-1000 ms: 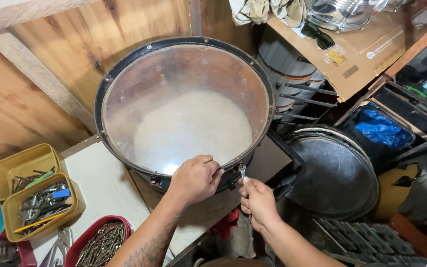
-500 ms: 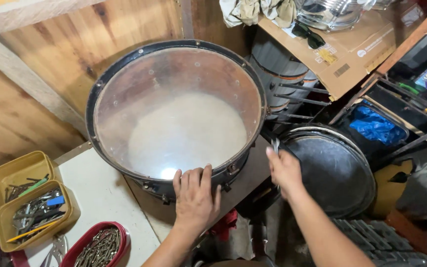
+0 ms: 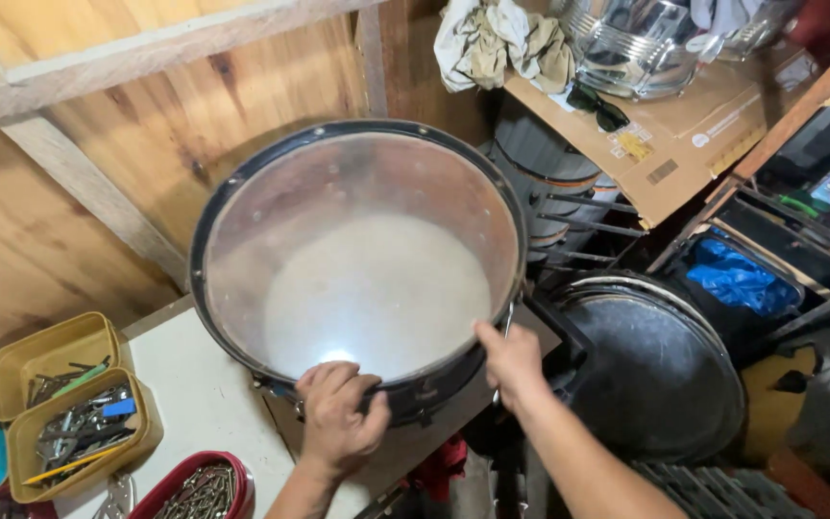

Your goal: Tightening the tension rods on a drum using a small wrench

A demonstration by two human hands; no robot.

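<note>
Both forearms bare, no sleeves; left hand (image 3: 338,418) & right hand (image 3: 511,360): no gloves, rings.

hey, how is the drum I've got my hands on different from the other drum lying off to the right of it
The drum under your hands has a pale, translucent head with a whitish worn centre; the drum on the right has a dark grey head. Yours rests on the white table, tilted toward you; the dark drum sits lower, beside the table. Your left hand presses on its near rim, your right hand is at its right edge; nothing touches the dark drum. Both are round with hoop rims.
</note>
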